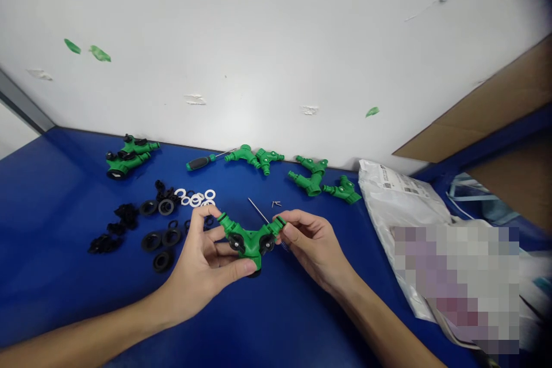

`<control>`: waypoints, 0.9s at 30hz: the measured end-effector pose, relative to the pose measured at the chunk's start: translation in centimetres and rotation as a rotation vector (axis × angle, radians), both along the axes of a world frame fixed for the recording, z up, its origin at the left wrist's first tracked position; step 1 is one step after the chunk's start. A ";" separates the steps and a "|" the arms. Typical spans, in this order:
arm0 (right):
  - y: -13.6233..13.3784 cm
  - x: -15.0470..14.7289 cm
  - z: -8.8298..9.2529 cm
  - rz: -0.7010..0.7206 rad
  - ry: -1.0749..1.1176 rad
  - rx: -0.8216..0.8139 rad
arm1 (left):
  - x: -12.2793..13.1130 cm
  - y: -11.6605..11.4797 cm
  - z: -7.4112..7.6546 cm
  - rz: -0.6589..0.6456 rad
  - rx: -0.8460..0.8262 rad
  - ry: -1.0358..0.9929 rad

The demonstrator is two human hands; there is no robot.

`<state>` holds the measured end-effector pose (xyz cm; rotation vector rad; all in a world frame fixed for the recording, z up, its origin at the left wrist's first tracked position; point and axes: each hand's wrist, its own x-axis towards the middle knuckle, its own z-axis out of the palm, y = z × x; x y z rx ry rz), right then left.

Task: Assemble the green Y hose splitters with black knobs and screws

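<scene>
A green Y-shaped hose splitter [251, 244] with two black valve levers is held up over the blue table. My left hand [207, 259] grips it, thumb on the lower inlet and index finger at the tip of the left outlet. At the right outlet, my right hand [308, 244] pinches the end, where a black ring sits. Behind the splitter lies a thin metal shaft [257, 210], its other end hidden by my right hand. A few small screws [276, 204] rest just beyond.
Finished-looking splitters [129, 158] with black levers lie at back left. A screwdriver [200, 163] and several bare green splitters [308, 181] line the wall. White washers [196, 200], black rings [161, 238] and black levers [106, 243] spread leftward. A plastic bag [388, 201] lies right.
</scene>
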<state>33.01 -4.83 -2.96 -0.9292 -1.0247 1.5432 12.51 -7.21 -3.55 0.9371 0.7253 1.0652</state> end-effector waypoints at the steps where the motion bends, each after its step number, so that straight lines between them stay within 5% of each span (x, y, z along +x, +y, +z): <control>1: 0.0 -0.1 -0.1 -0.010 0.005 0.012 | 0.0 0.0 0.0 -0.001 -0.001 -0.012; 11: -0.1 -0.8 -0.3 -0.058 0.080 0.051 | 0.0 -0.1 0.0 -0.019 -0.015 -0.064; 18: -0.1 -0.7 -0.1 -0.006 0.037 -0.037 | 0.1 0.0 0.3 0.048 0.009 0.068; 27: -0.6 -1.1 -0.5 -0.026 -0.104 0.037 | 0.0 0.0 0.2 0.018 0.000 0.142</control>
